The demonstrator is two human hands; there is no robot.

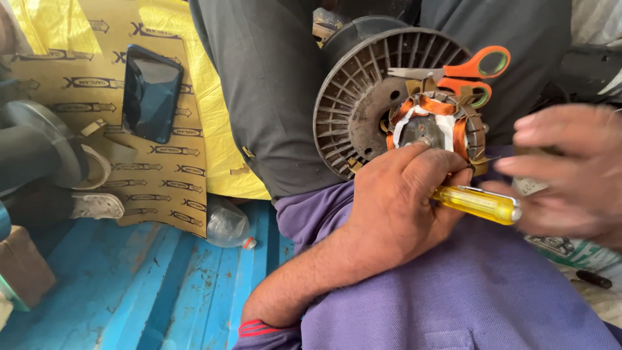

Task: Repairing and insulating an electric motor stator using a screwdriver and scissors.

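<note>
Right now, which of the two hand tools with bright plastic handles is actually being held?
The yellow-handled screwdriver, gripped in the left hand against the copper-wound stator. The orange-handled scissors lie untouched on the grey spool.

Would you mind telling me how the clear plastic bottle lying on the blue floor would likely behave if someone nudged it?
The plastic bottle lies on its side on the blue floor, so it would probably roll. It looks thin and crumpled, likely light and easily squashed. Its clear, smooth wall may feel slippery.

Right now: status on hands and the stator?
Left hand grips yellow-handled screwdriver against copper-wound stator. Right hand blurred beside handle. Orange scissors lie on spool behind.
</note>
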